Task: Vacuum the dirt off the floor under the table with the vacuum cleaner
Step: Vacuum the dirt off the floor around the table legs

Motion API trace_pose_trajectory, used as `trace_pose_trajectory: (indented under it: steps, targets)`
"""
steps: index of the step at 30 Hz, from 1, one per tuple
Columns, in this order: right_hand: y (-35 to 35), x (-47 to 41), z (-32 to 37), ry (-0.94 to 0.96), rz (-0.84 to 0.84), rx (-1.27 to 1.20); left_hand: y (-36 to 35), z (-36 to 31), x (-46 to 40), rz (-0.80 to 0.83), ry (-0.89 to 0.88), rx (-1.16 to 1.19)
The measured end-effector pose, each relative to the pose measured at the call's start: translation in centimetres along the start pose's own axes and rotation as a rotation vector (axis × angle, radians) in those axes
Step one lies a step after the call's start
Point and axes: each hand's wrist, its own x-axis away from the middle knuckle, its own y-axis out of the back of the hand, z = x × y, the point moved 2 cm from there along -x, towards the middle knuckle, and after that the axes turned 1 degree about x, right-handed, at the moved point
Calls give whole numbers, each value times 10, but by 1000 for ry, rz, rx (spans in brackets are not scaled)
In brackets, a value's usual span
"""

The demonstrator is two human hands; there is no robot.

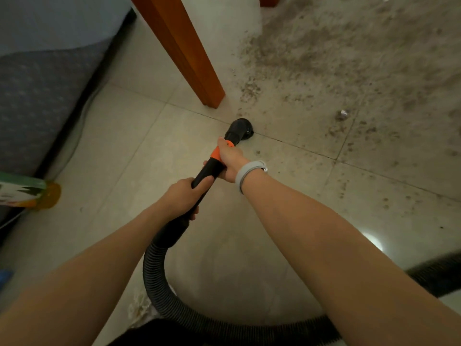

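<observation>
A black vacuum wand (208, 171) with orange rings points away from me, and its round black nozzle (240, 129) rests on the pale tiled floor just in front of a wooden table leg (184, 46). My right hand (230, 158) grips the wand at the orange collar, close behind the nozzle. My left hand (184, 196) holds the wand further back, where the ribbed black hose (159, 278) begins. Dark crumbly dirt (336, 58) is spread over the tiles to the right of the leg and beyond the nozzle. A small white scrap (343, 113) lies in it.
A blue-grey upholstered sofa (45, 101) runs along the left side. A green and orange can (27, 193) lies beside it at the left edge. The hose loops back under my arms to the lower right. A second wooden leg (269, 0) shows at the top.
</observation>
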Motion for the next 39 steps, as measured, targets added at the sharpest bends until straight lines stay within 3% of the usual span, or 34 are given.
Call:
trace_pose_trajectory:
  steps: [6, 15, 21, 29, 39]
  targets:
    - [-33, -13, 7, 0, 25, 54, 19, 20, -11, -48, 14, 79]
    - [-46, -50, 25, 103, -44, -68, 22, 38, -45, -31, -120, 131]
    - [-49, -62, 21, 138, 53, -141, 32, 36, -77, 22, -185, 226]
    - [-51, -57, 54, 252, -47, -92, 47, 12, -104, 54, -228, 253]
    - [-59, -46, 32, 184, -70, -60, 46, 33, -88, 98, -220, 270]
